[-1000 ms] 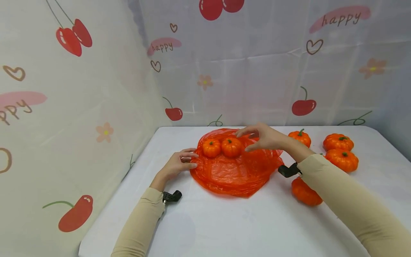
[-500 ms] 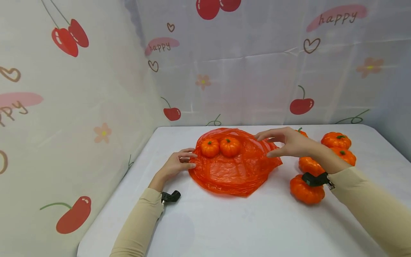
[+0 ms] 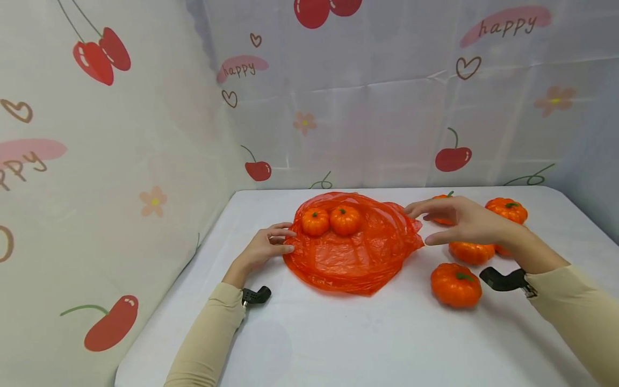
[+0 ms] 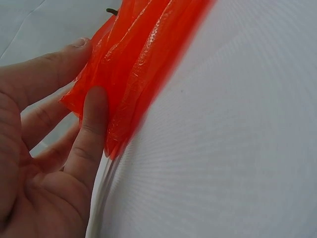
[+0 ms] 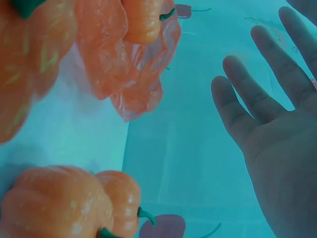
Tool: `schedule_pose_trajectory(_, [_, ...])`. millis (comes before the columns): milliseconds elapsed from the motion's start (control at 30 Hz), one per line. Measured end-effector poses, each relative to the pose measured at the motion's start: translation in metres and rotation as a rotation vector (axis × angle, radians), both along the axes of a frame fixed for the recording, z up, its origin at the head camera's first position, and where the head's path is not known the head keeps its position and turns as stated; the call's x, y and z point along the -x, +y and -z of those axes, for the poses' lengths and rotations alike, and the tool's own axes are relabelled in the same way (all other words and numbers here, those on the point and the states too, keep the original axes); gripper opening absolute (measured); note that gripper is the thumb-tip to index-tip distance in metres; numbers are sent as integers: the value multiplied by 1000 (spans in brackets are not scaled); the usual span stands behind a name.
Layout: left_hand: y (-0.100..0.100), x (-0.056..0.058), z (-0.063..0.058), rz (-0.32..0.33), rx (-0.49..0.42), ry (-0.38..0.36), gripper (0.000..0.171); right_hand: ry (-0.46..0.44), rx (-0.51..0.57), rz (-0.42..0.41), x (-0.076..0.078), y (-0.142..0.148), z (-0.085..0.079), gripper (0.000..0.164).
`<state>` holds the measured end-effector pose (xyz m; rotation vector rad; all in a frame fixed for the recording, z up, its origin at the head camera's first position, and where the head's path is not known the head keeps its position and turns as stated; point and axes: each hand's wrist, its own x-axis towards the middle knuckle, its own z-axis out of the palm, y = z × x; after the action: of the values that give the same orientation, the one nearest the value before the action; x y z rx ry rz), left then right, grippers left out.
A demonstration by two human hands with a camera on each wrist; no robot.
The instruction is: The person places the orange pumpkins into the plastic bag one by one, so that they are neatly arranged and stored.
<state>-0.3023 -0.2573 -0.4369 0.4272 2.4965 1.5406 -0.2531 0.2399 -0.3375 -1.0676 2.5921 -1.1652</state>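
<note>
A thin red plastic bag (image 3: 358, 258) lies spread on the table, its rim rolled outward. Two small orange pumpkins (image 3: 315, 222) sit side by side on it toward the back. The left hand (image 3: 263, 247) rests at the bag's left edge; in the left wrist view its loosely extended fingers (image 4: 94, 111) touch the crumpled plastic. Just right of the bag, the right hand (image 3: 466, 220) hovers with fingers spread and nothing in them. The right wrist view shows its palm (image 5: 292, 144) apart from the pumpkins and bag.
Several more pumpkins stand on the right of the white table (image 3: 338, 344): a front pumpkin (image 3: 456, 285), a middle pumpkin (image 3: 471, 252) and a back pumpkin (image 3: 506, 209) among them. A printed curtain (image 3: 377, 123) hangs behind and at the left.
The right hand has moved rightward from above the bag, away from the two pumpkins, toward the loose pumpkins. The left hand has stayed at the bag's edge.
</note>
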Motion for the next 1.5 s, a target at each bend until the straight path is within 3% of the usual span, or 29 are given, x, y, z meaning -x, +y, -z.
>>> schedule_pose_trajectory(167, [-4,6,9,-3,-3,17,38,-16,-4,-7,-9,15,9,47])
schedule_pose_trajectory(400, [-5,7,9,-12,-2,5,37,81,-15,-79,-21,32,26,50])
schedule_pose_trajectory(767, [-5,7,10,-16,0,-2,36,41,53,-143,-37,50,53,50])
schedule_pose_trajectory(1067, [-5,7,10,-11,-4,5,38,-65,158,-195,-44,59,72,51])
schedule_pose_trajectory(1500, [-4,5,9,-15,-11,-2,38,-210,141,-201,-42,65,88,41])
